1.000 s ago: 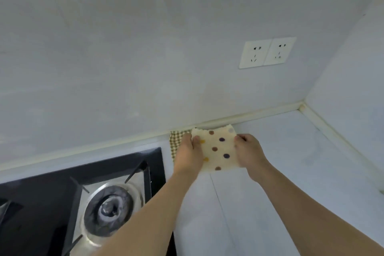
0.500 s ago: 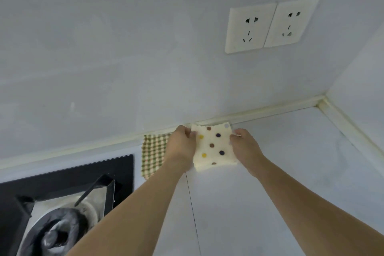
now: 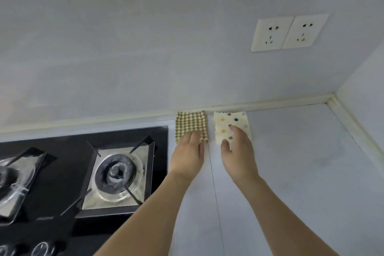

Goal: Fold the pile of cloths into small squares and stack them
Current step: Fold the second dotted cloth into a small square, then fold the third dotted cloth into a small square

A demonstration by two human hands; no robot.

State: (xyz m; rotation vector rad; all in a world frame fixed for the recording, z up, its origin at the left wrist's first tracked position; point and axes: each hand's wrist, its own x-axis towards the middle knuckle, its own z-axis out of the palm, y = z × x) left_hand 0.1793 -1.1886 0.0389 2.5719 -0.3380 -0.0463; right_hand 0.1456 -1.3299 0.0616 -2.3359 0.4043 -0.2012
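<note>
Both squares folded, side by side on table (image 3: 291, 151) at the wall: left hand (image 3: 188, 157) flat on check cloth (image 3: 190, 123), right hand (image 3: 239, 151) flat on dotted cloth (image 3: 228, 122), fingers released; next, probably stack one on the other.

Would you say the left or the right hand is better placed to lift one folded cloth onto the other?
Probably the right hand. Its fingers already lie on the dotted cloth, which sits just beside the checked cloth, so a short move left would stack it. The left hand rests on the checked cloth and can steady it.
</note>
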